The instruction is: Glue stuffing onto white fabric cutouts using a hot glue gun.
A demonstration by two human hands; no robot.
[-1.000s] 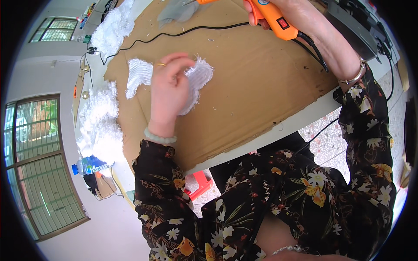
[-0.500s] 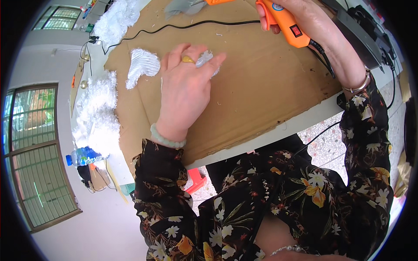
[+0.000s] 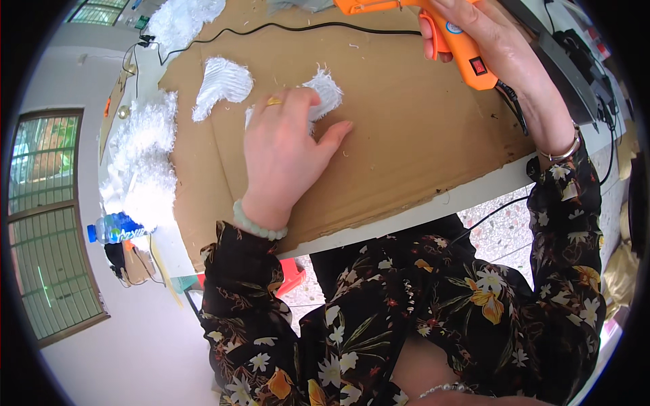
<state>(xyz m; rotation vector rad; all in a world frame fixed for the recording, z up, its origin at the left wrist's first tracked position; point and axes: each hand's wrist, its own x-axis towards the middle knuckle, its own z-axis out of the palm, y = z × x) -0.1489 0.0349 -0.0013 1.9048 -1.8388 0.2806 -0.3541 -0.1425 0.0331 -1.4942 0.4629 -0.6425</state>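
My right hand (image 3: 497, 51) is wrapped round the handle of an orange hot glue gun (image 3: 472, 64) at the upper right. The gun points left, and its nozzle runs out past the top edge. Over the cardboard my left hand (image 3: 281, 145) rests on a white fuzzy fabric piece (image 3: 326, 93), with its fingers bent and its thumb held apart. Part of that piece is hidden under the fingers. Farther left on the cardboard lies a second white ribbed fabric piece (image 3: 225, 84), curved in shape.
Brown cardboard (image 3: 393, 135) covers most of the table. A black cable (image 3: 291, 28) crosses its far part. White fluffy material (image 3: 145, 152) is heaped along the left, beside a blue-labelled bottle (image 3: 120, 229). A grey piece (image 3: 298, 5) lies at the far edge.
My left hand's fingers have drawn back and bent, uncovering more of the white piece. In the picture, the glue gun in my right hand sits slightly lower and farther right.
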